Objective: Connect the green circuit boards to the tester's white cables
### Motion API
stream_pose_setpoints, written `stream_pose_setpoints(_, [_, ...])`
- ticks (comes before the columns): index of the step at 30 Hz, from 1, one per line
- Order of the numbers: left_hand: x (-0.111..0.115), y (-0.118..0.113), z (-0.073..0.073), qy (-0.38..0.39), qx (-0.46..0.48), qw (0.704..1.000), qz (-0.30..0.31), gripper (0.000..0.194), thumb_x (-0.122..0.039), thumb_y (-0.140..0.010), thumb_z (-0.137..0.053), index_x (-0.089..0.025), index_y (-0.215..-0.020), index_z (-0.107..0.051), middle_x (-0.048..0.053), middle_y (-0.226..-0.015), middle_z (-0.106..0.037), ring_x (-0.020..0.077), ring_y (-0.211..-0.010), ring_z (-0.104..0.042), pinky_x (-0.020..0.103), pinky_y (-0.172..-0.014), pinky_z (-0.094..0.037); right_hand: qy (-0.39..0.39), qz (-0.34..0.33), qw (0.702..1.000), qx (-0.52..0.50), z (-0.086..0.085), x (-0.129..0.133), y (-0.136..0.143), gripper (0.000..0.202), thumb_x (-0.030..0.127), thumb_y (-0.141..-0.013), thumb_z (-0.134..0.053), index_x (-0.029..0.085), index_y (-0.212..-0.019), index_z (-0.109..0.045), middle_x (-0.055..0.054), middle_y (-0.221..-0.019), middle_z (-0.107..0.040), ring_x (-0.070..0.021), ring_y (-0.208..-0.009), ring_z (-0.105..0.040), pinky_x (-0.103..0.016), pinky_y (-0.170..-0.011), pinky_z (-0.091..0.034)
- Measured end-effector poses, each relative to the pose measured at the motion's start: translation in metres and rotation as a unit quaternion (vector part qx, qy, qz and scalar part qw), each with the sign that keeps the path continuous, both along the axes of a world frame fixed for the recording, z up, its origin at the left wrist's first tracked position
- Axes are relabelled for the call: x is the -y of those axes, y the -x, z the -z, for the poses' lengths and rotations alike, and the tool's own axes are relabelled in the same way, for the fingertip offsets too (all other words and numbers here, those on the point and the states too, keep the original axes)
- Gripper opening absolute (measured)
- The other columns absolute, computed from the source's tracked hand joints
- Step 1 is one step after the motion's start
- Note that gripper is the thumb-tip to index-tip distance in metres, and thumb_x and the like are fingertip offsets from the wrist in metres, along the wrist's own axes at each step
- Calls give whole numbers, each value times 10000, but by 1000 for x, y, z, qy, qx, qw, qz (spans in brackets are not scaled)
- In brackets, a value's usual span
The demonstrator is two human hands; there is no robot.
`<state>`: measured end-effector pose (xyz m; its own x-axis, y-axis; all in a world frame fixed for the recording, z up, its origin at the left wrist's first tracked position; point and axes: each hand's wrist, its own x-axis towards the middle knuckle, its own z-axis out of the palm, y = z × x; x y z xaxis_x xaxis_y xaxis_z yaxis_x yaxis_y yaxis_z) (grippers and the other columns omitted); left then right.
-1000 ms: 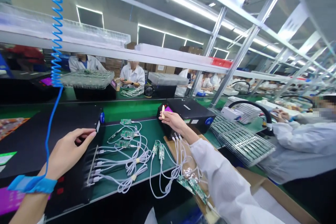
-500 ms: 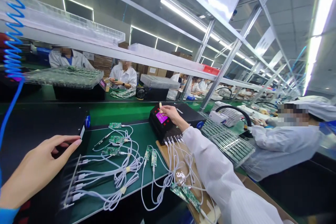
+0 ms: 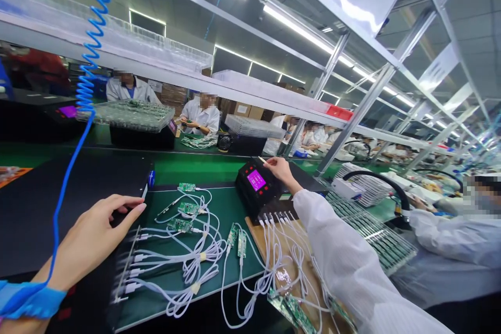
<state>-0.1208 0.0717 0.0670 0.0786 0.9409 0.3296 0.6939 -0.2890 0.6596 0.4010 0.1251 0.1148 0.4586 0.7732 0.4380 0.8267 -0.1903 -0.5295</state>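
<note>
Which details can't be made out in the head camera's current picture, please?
Head view, text on the purple screen: too small.
Head view, lower end of the pale stick: hidden by the right hand.
Head view, whether the left hand grips anything: its own fingers hide this.
Head view, left end of the large black box: cut off by the picture's edge.

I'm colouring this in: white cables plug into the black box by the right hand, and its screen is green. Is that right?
Not quite: the head view shows the screen is purple, not green. White cables plug into the black box by the right hand.
</note>
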Motion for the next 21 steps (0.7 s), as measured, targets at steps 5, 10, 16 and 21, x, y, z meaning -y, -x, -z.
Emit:
stream_pose_setpoints(5, [-2, 1, 1, -13, -5, 1000, 2, 495, -693, -758, -579, -321, -985, -812, 32, -987, -767, 266, -890, -693, 341, -705, -515, 16, 26, 1000, 3, 8, 3, -12, 102, 210, -828, -802, 131, -892, -797, -119, -931, -805, -191, -861, -737, -253, -774, -511])
stream_pose_setpoints(10, [-2, 1, 0, -7, -9, 1000, 4, 488, -684, -762, -578, -320, -983, -814, 28, -973, -764, 265, -891, -690, 340, -720, -515, 20, 37, 999, 1, 14, 3, -19, 106, 200, -841, -797, 121, -912, -799, -128, -930, -805, -192, -854, -742, -253, -764, -515])
stream_pose_setpoints(16, [-1, 1, -2, 11, -22, 1000, -6, 568, -728, -742, -542, -319, -1030, -813, 24, -1007, -761, 250, -879, -683, 333, -721, -508, 22, 33, 999, 4, 18, 1, -21, 94, 210, -850, -800, 134, -904, -794, -114, -939, -808, -195, -869, -743, -264, -793, -531])
stream_pose_setpoints(21, [-12, 8, 15, -23, -47, 998, -22, 470, -707, -765, -567, -378, -994, -812, -43, -976, -768, 198, -804, -685, 290, -667, -510, 25, 37, 999, 9, 22, 1, -25, 127, 223, -858, -800, 153, -964, -792, -101, -989, -808, -192, -915, -746, -267, -838, -542])
